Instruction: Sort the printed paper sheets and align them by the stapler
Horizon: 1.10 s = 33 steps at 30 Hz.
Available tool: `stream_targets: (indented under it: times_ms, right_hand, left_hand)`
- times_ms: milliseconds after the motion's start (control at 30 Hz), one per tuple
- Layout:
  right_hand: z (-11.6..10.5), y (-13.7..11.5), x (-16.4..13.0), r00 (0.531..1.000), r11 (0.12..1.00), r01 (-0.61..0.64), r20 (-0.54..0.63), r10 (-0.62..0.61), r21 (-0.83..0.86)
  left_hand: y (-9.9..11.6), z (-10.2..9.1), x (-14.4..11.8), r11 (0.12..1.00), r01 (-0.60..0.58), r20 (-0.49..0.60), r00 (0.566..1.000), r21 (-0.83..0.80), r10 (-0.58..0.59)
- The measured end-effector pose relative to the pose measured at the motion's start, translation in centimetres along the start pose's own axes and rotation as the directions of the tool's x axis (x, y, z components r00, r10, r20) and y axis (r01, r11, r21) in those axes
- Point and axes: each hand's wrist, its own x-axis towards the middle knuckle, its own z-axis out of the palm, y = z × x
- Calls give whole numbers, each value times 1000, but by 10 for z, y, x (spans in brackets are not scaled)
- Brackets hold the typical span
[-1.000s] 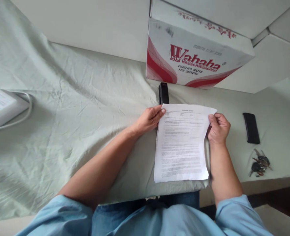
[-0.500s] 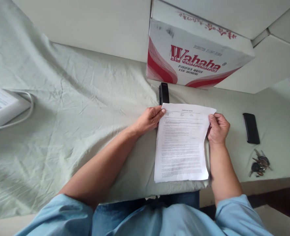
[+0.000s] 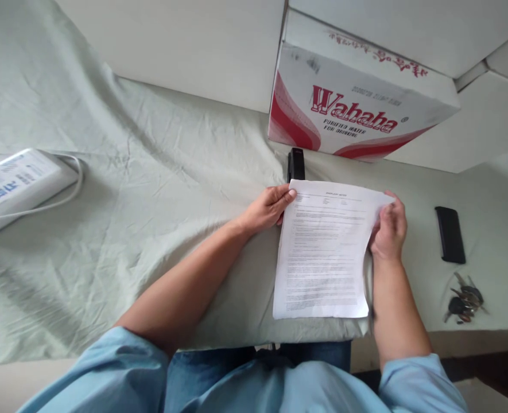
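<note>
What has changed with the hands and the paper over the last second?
The right hand slid up to the top right corner of the printed sheets, fingers now curled over the edge. The left hand keeps pinching the top left corner. Sheets, stapler, phone and keys lie as before.

We count two hands, a left hand (image 3: 267,209) and a right hand (image 3: 390,229), and between them one stack of printed paper (image 3: 325,252); how many sheets it has we cannot tell. We also count one cardboard box (image 3: 357,109), one black stapler (image 3: 296,165), one black phone (image 3: 450,234), one bunch of keys (image 3: 464,298) and one white device (image 3: 16,186) with its cable, all on one green cloth (image 3: 150,189).
</note>
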Motion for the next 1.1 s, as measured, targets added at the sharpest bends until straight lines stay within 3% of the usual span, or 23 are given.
stream_targets:
  times_ms: [200, 333, 467, 867, 1100]
  right_hand:
    - [5, -8, -14, 981, 983, -176, 95, 170, 60]
    - [10, -13, -15, 995, 993, -87, -44, 91, 80]
    - [11, -12, -10, 990, 993, -16, -134, 32, 113]
    - [15, -10, -13, 995, 991, -40, -82, 51, 125]
    - [3, -17, -9, 991, 991, -136, 14, 136, 12]
  left_hand:
    - [-1, 3, 0, 1000, 9, -24, 1000, -28, -10]
    - [-4, 5, 3, 996, 28, -79, 997, 82, -22]
    - [-7, 4, 5, 964, 14, -56, 998, 267, 1]
    - [-5, 3, 3, 970, 79, 25, 996, 231, -87]
    - [1, 4, 2, 976, 43, -41, 999, 212, -35]
